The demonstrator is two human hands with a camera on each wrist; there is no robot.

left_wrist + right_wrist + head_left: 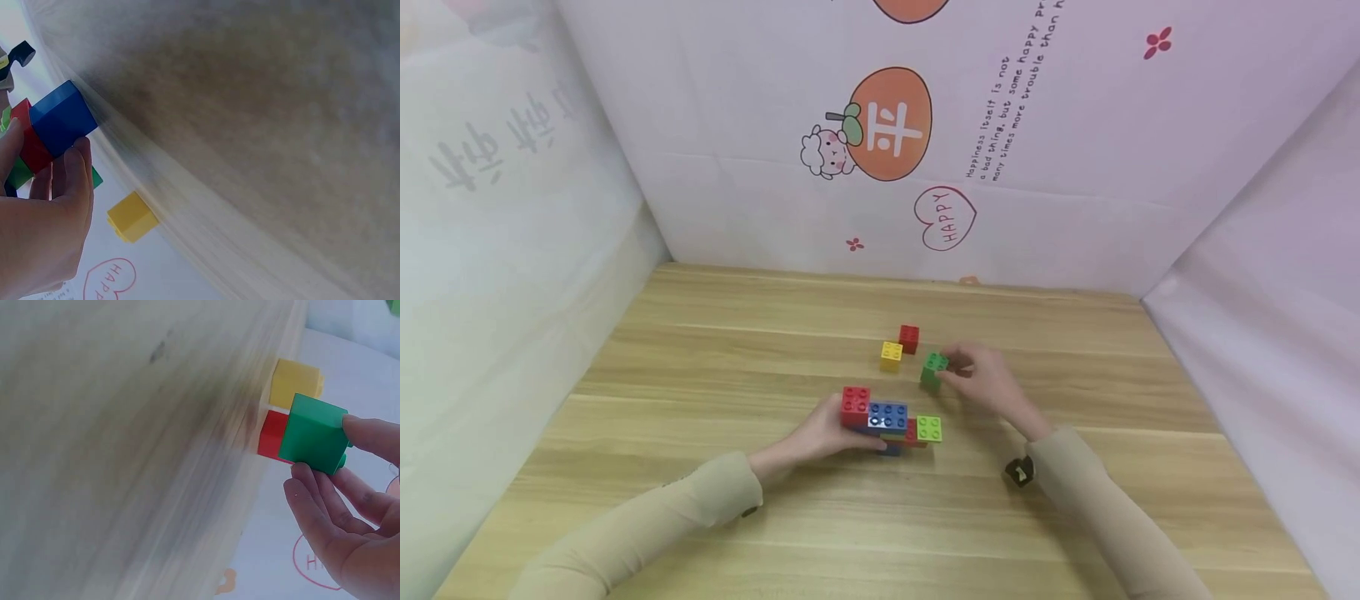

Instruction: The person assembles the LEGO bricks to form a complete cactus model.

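Note:
My left hand (826, 429) grips a built stack of toy bricks (887, 417), thumb along its near side. A red brick (856, 404) tops its left end, a blue brick (895, 410) lies in the middle, and a lime green brick (929, 427) sits at the right. In the left wrist view a blue brick (64, 117) and a red one form the stack's lower part. My right hand (985, 382) pinches a green brick (934, 367) between thumb and fingers, just beyond the stack. The right wrist view shows this green brick (315, 432) with studs facing the palm.
A yellow brick (891, 357) and a red brick (909, 338) stand close together on the wooden table (737, 333), left of the right hand. A printed white cloth (737, 208) closes off the back, with white cloth walls on both sides.

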